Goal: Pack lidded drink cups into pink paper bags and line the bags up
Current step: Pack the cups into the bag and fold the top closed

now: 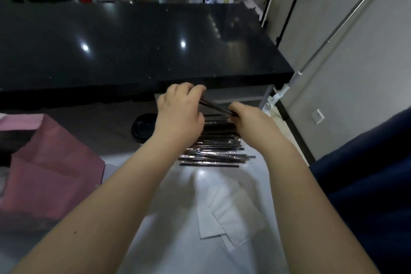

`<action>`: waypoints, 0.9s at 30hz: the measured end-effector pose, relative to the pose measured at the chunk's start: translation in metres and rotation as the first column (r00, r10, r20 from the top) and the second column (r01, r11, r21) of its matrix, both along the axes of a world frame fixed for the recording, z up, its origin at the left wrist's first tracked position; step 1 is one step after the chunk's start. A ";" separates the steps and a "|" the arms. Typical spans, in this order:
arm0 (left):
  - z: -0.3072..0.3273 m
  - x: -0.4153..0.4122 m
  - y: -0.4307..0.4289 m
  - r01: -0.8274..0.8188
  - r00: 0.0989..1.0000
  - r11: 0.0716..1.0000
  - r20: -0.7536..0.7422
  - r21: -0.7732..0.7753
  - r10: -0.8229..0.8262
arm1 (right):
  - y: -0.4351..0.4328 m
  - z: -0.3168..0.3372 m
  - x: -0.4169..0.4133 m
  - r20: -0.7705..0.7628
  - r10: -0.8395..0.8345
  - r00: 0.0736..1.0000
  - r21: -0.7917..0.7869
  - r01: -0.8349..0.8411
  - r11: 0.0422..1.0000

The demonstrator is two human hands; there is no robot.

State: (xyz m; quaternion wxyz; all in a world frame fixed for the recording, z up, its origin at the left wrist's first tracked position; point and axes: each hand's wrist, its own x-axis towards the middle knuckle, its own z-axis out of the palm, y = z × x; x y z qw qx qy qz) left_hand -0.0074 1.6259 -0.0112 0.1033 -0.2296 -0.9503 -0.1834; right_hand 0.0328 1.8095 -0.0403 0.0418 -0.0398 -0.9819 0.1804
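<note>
Glossy white counter [178, 240]; L hand [180, 115], R hand [248, 119] fingers [195, 90] pinch thin black straws [215, 106] over wrapped pile [213, 151].

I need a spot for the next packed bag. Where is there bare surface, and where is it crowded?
Bare: the far glossy black countertop, across its whole width. Crowded: the white surface nearer, with the pile of wrapped black straws, white paper napkins, a black-lidded cup and pink paper bags at left.
</note>
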 end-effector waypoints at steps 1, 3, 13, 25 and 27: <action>0.011 -0.004 -0.007 0.009 1.000 1.000 -0.008 0.004 -0.009 | -0.005 0.013 -0.001 -0.011 0.012 1.000 0.025 -0.012 1.000; 0.032 -0.010 -0.023 0.017 1.000 1.000 0.001 0.007 -0.017 | -0.020 0.040 -0.004 -0.049 0.031 0.998 0.053 -0.028 0.998; 0.106 -0.010 -0.180 0.040 0.995 0.992 -0.093 0.122 -0.028 | -0.160 0.125 -0.004 -0.211 0.086 0.974 0.161 -0.052 0.986; 0.066 -0.003 -0.418 0.049 0.997 0.967 -0.067 0.251 -0.033 | -0.362 0.109 -0.021 -0.172 0.118 0.978 -0.283 -0.164 0.945; 0.053 -0.004 -0.438 0.071 0.997 0.967 -0.037 0.245 -0.064 | -0.383 0.106 -0.018 -0.185 0.124 0.975 -0.404 -0.190 0.895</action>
